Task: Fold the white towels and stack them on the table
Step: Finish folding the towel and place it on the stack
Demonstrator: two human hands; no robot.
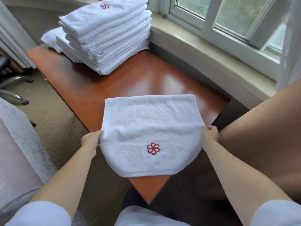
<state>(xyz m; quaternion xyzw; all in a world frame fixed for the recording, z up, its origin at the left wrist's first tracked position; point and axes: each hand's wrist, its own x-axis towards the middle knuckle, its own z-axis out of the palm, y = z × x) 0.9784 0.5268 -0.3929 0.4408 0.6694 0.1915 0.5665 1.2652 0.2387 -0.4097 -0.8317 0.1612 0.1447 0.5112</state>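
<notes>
two hands at work, one on each side edge of a white towel (146, 128). left hand (90, 141) pinching the towel's left edge, fingers curled round the cloth; right hand (210, 133) gripping the right edge the same way, knuckles up. bare forearms reaching in from the bottom corners, pale blue sleeves (39, 214) at the elbows. towel spread across the near corner of a glossy reddish-brown table (123, 75), far hem lying flat on the wood, middle raised a little between the two grips, near hem hanging past the table's edges. red pinwheel emblem (153, 149) stitched on the near half, facing up. farther back on the same table, well apart from the held towel, a tall stack of folded white towels (107, 39), the top one showing the same red emblem; lowest towel jutting out to the left. beyond the table on the right, a pale window sill (203, 46) and white-framed window (228, 18) with greenery outside. off to the left, beige carpet (53, 111) and the chrome legs of a chair (14, 88).
</notes>
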